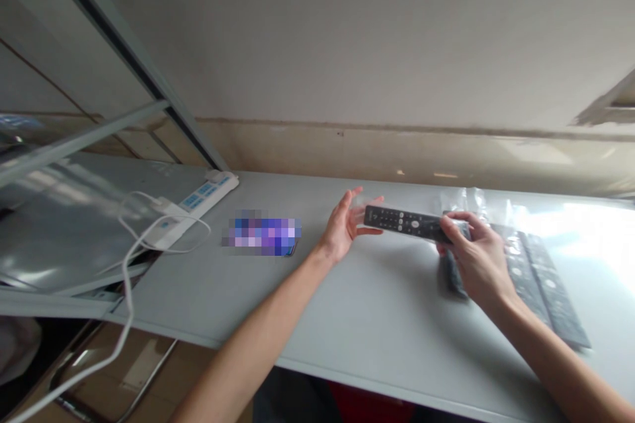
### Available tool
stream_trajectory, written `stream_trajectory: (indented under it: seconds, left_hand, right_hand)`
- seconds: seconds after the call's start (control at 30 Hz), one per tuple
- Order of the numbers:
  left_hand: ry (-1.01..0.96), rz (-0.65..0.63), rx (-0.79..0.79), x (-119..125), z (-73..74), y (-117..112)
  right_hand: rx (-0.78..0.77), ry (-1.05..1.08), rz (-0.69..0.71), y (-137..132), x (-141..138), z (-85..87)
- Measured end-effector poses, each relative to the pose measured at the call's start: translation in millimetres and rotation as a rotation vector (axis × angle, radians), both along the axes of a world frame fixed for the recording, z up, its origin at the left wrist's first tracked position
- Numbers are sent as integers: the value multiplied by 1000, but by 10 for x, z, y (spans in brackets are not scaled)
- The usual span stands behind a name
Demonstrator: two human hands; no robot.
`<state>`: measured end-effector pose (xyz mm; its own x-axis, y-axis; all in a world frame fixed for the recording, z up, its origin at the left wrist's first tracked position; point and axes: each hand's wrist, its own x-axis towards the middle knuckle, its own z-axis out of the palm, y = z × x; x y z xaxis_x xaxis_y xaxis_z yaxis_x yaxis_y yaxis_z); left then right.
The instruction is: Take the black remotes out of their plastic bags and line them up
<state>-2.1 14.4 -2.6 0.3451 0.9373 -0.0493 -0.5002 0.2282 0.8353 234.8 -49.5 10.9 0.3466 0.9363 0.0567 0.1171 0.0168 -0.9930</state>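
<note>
A black remote control with rows of pale buttons is held above the table, nearly level, its far end toward the left. It seems to be in a clear plastic sleeve. My right hand grips its right end, thumb on top. At the other end, my left hand has its fingers spread around the tip; whether they touch the sleeve I cannot tell. Under and beside my right hand lie several more black remote controls in clear plastic, partly hidden by that hand and forearm.
On the grey table, a blurred-out phone-like object lies left of my left hand. A white power strip with a plugged-in white cable runs along the left side, by a metal frame. A wall stands behind.
</note>
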Motion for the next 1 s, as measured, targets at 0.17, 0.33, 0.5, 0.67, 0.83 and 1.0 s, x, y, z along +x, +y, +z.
stream_trajectory:
  seconds: [0.17,0.33,0.5,0.67,0.83,1.0]
  left_hand:
    - [38,27,21,-8,6,-44]
    - [-47,92,3,5,-13,-32]
    - [-108,64,-35,22,-30,-27]
    - [-139,9,-107,35,-85,-19]
    - [-128,-51,-132,41,-75,-20]
    - [-43,-95,-95,35,-89,4]
  right_hand:
    - [-49,406,43,76,-25,-22]
    - [-153,695,23,170,62,-23]
    - [82,476,-58,161,151,213]
    - [278,252,-164,174,165,639]
    - [390,135,-100,254,156,1023]
    - [600,72,-216,507,709,1041]
